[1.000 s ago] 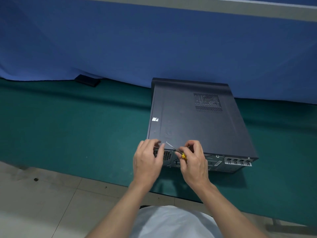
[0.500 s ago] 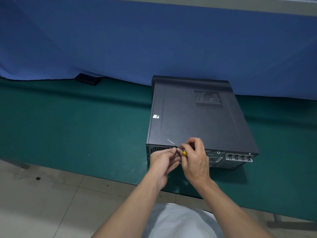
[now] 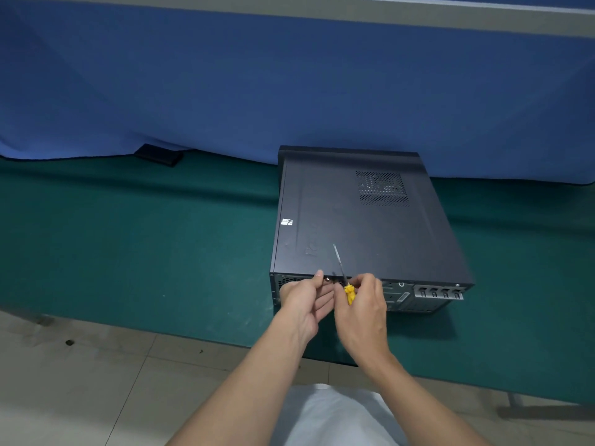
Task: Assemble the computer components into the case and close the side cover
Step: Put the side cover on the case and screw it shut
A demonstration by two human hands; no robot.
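From the head camera, the computer case [image 3: 415,296] lies flat on the green-covered bench [image 3: 154,252], right of the middle, its rear panel with ports and slot brackets turned toward the person. The side cover [image 3: 347,226] sits on top as the upper face. It carries a perforated vent grille [image 3: 382,188] near its far end and a small pale sticker [image 3: 286,222] by its left edge.

Both hands meet at the near top edge of the case, where the cover joins the rear panel, left of that edge's middle. The right hand [image 3: 363,313] has its fingers curled round a small screwdriver [image 3: 350,292] with a yellow handle. The thin metal shaft slants up and away over the cover, and its tip is clear of the hands.

The left hand [image 3: 302,300] is just beside the right one, its palm turned toward it. The thumb reaches up to the cover's near edge and the fingers are loosely bent below. I cannot tell whether they pinch anything.

A blue cloth [image 3: 289,91] hangs behind the bench, and a flat black object [image 3: 157,154] lies at its foot, well apart from the case. A tiled floor [image 3: 80,381] shows below the bench edge.
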